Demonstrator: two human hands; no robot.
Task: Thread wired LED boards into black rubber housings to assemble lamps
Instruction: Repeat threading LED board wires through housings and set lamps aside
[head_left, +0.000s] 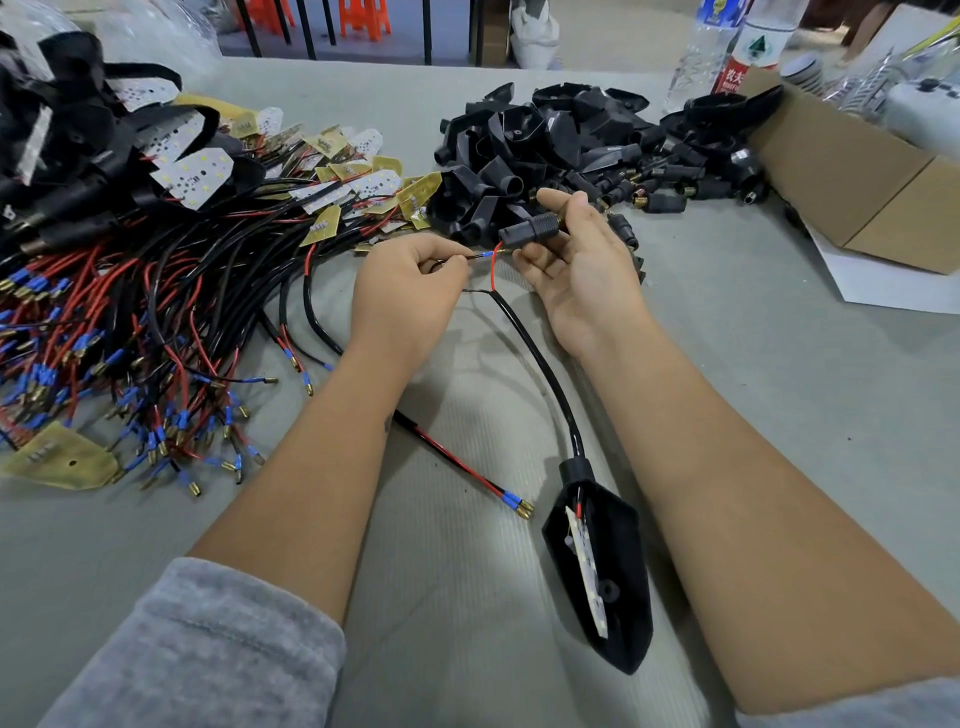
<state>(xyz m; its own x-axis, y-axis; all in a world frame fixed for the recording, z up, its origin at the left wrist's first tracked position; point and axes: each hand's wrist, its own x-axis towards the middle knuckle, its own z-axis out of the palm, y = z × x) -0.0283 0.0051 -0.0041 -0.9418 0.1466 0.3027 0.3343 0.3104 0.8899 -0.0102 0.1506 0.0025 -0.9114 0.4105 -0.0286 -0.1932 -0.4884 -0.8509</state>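
While the right hand (576, 270) pinches a small black connector plug (530, 226) between thumb and curled fingers, palm up, the left hand (410, 291) pinches the black lead with its blue-sleeved terminal (480, 255) at the fingertips, just beside the plug's open end. The red lead (494, 267) already runs into the plug. Both leads split from one black cable (540, 364) that curves down the grey table (779, 389) into a black rubber housing (602, 566) lying between the forearms, white LED board (584, 561) seated inside it. Left: tangled heap of wired LED boards (156, 291), red/black leads, blue terminals. Far centre: pile of empty black housings and plugs (561, 150). A loose red/black lead pair (467, 473) lies under the left forearm. Cardboard box (852, 171) and plastic bottles (727, 47) far right.
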